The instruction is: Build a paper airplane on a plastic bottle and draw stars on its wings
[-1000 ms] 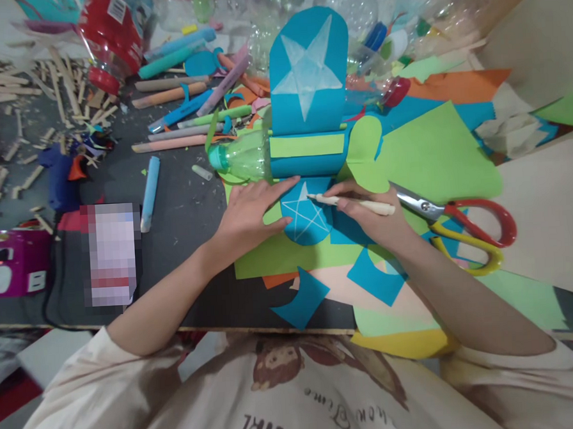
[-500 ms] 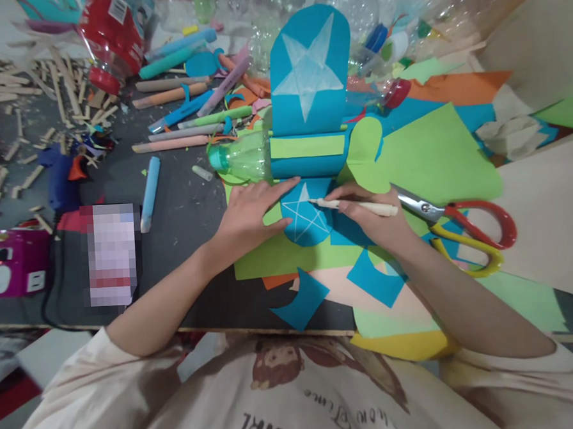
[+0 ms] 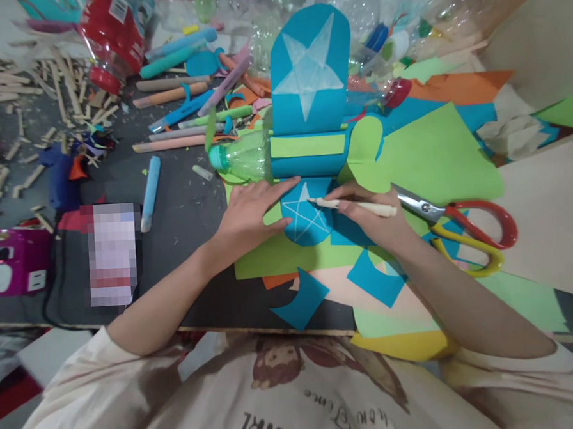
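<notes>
My right hand (image 3: 370, 213) is closed around a white marker pen (image 3: 358, 206), its tip on a white star outline drawn on a blue paper wing (image 3: 311, 232). The star's top point is filled in white; the rest is only lined. With fingers spread, my left hand (image 3: 248, 210) lies flat along the wing's left edge. The wing joins a green plastic bottle (image 3: 247, 156) wrapped in blue paper with a lime strip (image 3: 306, 145). Beyond it, the opposite wing (image 3: 282, 54) carries a fully whitened star. A lime paper tail piece (image 3: 367, 146) sits at the bottle's right end.
Scissors (image 3: 425, 208) with red and yellow handles lie by my right wrist. Several markers (image 3: 185, 114), a light blue marker (image 3: 151, 193), a blue glue gun (image 3: 61, 178) and a phone (image 3: 112, 255) are on the left. Blue paper scraps (image 3: 303, 300) lie near the front edge.
The green leaf-shaped piece by the bottle cap has swung to point upward. Both hands and the marker pen look almost unmoved.
</notes>
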The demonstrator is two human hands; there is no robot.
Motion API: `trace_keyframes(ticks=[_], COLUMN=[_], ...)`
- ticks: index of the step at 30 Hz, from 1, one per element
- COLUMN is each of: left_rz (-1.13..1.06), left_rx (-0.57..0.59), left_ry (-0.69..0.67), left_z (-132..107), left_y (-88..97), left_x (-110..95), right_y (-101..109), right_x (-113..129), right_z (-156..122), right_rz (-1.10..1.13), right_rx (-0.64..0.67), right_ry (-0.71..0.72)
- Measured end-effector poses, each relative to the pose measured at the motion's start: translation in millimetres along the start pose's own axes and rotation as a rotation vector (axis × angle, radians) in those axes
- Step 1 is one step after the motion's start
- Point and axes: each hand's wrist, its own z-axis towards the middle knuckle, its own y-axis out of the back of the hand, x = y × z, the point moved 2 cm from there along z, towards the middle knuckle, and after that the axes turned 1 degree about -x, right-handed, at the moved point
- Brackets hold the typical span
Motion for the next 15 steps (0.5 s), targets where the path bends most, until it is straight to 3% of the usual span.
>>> trace_keyframes(ticks=[15], left_rz=[0.007], left_rx=[0.006], left_ry=[0.017], left_z=[-0.1], left_y=[-0.5], left_x=[0.5], right_y=[0.5], right_x=[-6.1], right_z=[-0.7], right_rz=[0.029], right_rx=[-0.058], right_ry=[0.032])
